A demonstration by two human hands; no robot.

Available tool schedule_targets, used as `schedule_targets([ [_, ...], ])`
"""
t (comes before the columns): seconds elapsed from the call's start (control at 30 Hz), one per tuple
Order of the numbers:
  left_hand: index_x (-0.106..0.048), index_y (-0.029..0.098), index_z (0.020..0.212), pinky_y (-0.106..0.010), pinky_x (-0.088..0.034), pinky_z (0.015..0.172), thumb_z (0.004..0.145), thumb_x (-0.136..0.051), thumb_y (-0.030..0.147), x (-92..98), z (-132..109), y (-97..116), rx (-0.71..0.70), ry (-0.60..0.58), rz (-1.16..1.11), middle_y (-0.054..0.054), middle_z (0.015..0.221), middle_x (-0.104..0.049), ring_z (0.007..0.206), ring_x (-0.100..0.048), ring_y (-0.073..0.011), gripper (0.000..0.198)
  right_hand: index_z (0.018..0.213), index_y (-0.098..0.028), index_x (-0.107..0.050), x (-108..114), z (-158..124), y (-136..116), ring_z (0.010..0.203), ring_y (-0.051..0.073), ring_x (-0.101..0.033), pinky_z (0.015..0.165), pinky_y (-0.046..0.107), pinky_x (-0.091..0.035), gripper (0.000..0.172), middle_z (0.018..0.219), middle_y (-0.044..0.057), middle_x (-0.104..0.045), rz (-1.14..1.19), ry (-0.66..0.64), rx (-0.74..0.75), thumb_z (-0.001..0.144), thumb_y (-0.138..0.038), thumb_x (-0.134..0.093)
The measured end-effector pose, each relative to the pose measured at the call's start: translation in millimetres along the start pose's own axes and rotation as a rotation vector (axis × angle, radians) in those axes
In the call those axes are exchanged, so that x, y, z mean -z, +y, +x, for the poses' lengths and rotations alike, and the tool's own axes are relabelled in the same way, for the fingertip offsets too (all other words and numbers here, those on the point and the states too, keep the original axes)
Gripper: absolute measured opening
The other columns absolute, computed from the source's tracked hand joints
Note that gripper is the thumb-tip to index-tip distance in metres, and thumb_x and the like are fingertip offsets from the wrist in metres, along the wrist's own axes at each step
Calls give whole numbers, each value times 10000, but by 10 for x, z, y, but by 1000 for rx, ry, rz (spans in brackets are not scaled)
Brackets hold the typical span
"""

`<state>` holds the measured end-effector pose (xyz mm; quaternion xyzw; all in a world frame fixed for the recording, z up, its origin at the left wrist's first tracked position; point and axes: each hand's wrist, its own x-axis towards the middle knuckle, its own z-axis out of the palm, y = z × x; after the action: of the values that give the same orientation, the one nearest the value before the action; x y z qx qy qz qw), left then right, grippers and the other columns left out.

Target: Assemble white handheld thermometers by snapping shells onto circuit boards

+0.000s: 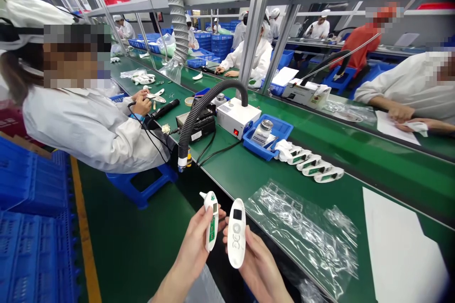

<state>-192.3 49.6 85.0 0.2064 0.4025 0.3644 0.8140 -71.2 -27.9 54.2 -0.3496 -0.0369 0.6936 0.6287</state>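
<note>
My left hand [195, 233] grips an ear thermometer body [212, 222], a white shell with a pointed probe at the top, a small screen and a green circuit board showing. In my right hand [259, 252] is a white oval thermometer cover [236, 233], with a dark window and ring-shaped button outlines. The two parts are held upright side by side, a small gap apart, in front of the bench edge. On the bench, several open thermometer bodies [314, 165] lie in a row, green boards visible.
Clear plastic bags [302, 227] and white paper [398, 246] lie on the green bench [227, 170]. Beyond stand a blue tray [258, 150] with a jar, a white box [237, 116] and a black flexible hose [185, 128]. A co-worker [81, 118] sits at left; blue crates [31, 218] are stacked nearby.
</note>
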Motion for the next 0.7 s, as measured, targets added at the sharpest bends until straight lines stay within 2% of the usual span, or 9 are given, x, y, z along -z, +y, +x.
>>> schedule_targets([
  [0.1, -660, 170, 954, -253, -512, 826, 788, -693, 402, -44, -35, 6, -37, -30, 74, -70, 1007, -652, 957, -624, -188, 287, 1001, -144, -721, -37, -30, -32, 870, 200, -634, 800, 297, -495, 417, 994, 122, -676, -75, -24, 29, 802, -506, -666],
  [0.23, -616, 178, 1020, -250, -502, 808, 798, -682, 398, -128, -59, -61, -112, -79, 244, -71, 1021, -634, 922, -608, -176, 319, 1158, -213, -664, -56, -57, -33, 1030, 218, -605, 961, 325, -452, 439, 1164, 98, -634, -263, -42, 133, 792, -452, -699],
  [0.33, -587, 183, 1056, -242, -480, 848, 790, -694, 383, -174, -32, -172, -183, -101, 347, -55, 970, -619, 941, -585, -167, 350, 1218, -235, -626, -18, -49, 13, 1127, 230, -570, 1037, 340, -415, 486, 1249, 83, -593, -392, -5, 226, 776, -411, -727],
  [0.47, -558, 186, 1097, -275, -471, 893, 782, -702, 378, -209, 22, -289, -207, -119, 407, -52, 966, -616, 931, -585, -165, 396, 1189, -202, -641, 29, -49, 45, 1111, 240, -587, 991, 327, -470, 457, 1235, 94, -603, -479, 55, 313, 786, -405, -714],
  [0.7, -583, 169, 1115, -314, -451, 952, 790, -694, 398, -335, -35, -337, -105, -169, 360, -93, 1081, -636, 1029, -588, -202, 413, 1171, -177, -647, 47, -136, -35, 1060, 253, -608, 881, 291, -532, 432, 1208, 112, -604, -530, 77, 405, 811, -415, -681],
])
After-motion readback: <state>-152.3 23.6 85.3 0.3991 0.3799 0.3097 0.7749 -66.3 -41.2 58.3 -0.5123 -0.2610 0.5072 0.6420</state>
